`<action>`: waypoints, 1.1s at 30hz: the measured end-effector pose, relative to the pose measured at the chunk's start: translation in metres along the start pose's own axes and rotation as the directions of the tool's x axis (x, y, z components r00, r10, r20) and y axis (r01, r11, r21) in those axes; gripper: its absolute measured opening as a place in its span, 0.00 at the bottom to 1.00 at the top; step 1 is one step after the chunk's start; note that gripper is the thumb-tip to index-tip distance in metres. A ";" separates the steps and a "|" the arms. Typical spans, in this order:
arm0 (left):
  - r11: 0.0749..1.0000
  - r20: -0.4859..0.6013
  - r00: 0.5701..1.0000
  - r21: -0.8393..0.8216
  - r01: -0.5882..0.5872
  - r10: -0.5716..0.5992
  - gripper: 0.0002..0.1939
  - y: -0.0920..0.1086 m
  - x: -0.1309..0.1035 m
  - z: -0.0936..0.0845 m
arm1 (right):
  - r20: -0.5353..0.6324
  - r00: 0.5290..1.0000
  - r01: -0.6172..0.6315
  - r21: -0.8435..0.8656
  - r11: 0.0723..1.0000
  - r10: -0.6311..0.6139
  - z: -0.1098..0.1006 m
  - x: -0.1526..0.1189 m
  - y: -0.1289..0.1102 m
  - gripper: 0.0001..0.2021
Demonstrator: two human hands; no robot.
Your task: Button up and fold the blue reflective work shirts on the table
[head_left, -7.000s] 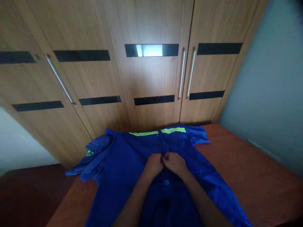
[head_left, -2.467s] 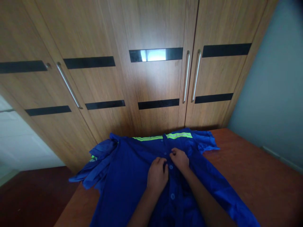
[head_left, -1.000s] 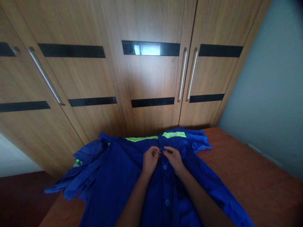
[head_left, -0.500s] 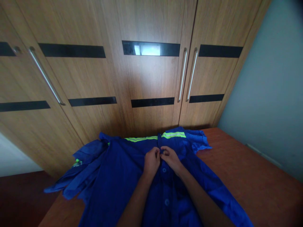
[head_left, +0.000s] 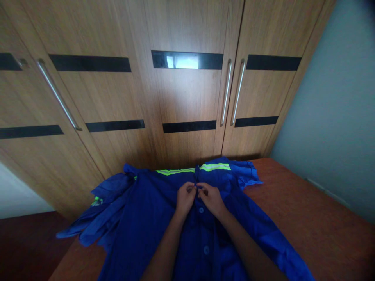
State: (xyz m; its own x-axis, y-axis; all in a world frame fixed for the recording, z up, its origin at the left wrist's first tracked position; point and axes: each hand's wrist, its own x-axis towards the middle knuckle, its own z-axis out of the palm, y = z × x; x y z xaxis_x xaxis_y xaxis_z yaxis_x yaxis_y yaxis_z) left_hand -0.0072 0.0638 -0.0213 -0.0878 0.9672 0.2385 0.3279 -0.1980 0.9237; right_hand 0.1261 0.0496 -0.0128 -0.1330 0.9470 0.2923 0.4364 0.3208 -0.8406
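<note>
A dark blue work jacket [head_left: 146, 222] with yellow-green reflective strips [head_left: 215, 167] lies spread out, front side up. Its front edge runs down the middle, where an upper button [head_left: 201, 210] and a lower button [head_left: 206, 250] show. My left hand [head_left: 185, 198] pinches the front edge above the upper button. Opposite it, fingertips almost touching, my right hand [head_left: 212, 199] pinches the same edge. Whatever small part sits between the fingers is hidden.
The jacket rests on a reddish-brown wooden surface [head_left: 299, 203]. Directly behind stands a wooden wardrobe [head_left: 187, 97] with metal handles [head_left: 225, 93] and black strips. A pale wall [head_left: 334, 117] rises at the right. One sleeve [head_left: 102, 218] is bunched at the left.
Both hands have shifted slightly and drawn closer together at the front edge. The cloth and upper button have moved a little to the left. Both hands keep their pinch.
</note>
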 end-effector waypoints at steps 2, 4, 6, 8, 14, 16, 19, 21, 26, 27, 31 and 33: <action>1.000 -0.009 1.000 0.008 -0.007 0.007 0.05 0.002 -0.001 0.001 | -0.033 0.999 0.006 -0.109 0.994 -0.010 -0.003 -0.001 -0.002 0.13; 1.000 -0.015 1.000 0.020 -0.014 0.014 0.05 0.004 -0.003 0.002 | -0.062 0.998 0.008 -0.203 0.979 -0.021 -0.006 -0.003 -0.005 0.12; 0.999 -0.018 1.000 0.034 -0.022 0.023 0.05 0.005 -0.004 0.004 | -0.082 0.996 0.007 -0.274 0.962 -0.031 -0.009 -0.005 -0.009 0.11; 0.999 -0.023 0.999 0.045 -0.031 0.032 0.04 0.006 -0.006 0.005 | -0.093 0.995 0.007 -0.320 0.947 -0.039 -0.011 -0.006 -0.012 0.11; 0.997 -0.027 0.998 0.061 -0.049 0.050 0.04 0.010 -0.007 0.005 | -0.124 0.992 -0.009 -0.322 0.947 -0.033 -0.011 -0.003 -0.006 0.10; 0.996 -0.023 0.998 0.065 -0.057 0.059 0.04 0.012 -0.008 0.004 | -0.133 0.991 -0.028 -0.281 0.959 -0.010 -0.009 0.000 0.000 0.10; 0.995 -0.018 0.997 0.078 -0.069 0.070 0.05 0.013 -0.008 0.004 | -0.142 0.990 -0.050 -0.197 0.979 0.023 -0.007 0.004 0.008 0.10; 0.993 -0.018 0.997 0.096 -0.073 0.075 0.05 0.014 -0.009 0.004 | -0.144 0.989 -0.058 -0.137 0.989 0.038 -0.006 0.006 0.012 0.11; 0.982 -0.019 0.996 0.170 -0.083 0.087 0.05 0.014 -0.010 0.004 | -0.139 0.987 -0.080 -0.012 0.997 0.077 -0.003 0.008 0.018 0.13; 0.978 -0.019 0.996 0.190 -0.085 0.090 0.05 0.014 -0.010 0.004 | -0.135 0.987 -0.082 0.006 0.997 0.083 -0.002 0.008 0.019 0.13; 0.954 -0.013 0.995 0.286 -0.091 0.098 0.04 0.013 -0.011 0.003 | -0.111 0.989 -0.090 0.044 0.995 0.094 -0.001 0.009 0.022 0.14; 0.937 -0.002 0.995 0.336 -0.093 0.099 0.04 0.012 -0.012 0.003 | -0.099 0.990 -0.093 0.045 0.995 0.097 -0.002 0.009 0.022 0.13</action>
State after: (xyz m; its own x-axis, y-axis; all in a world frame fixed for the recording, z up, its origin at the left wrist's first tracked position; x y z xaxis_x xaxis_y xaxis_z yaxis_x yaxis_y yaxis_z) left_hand 0.0003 0.0503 -0.0136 -0.0565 0.9425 0.3292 0.6314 -0.2217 0.7431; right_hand 0.1360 0.0650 -0.0280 -0.0018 0.9674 0.2533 0.4061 0.2322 -0.8838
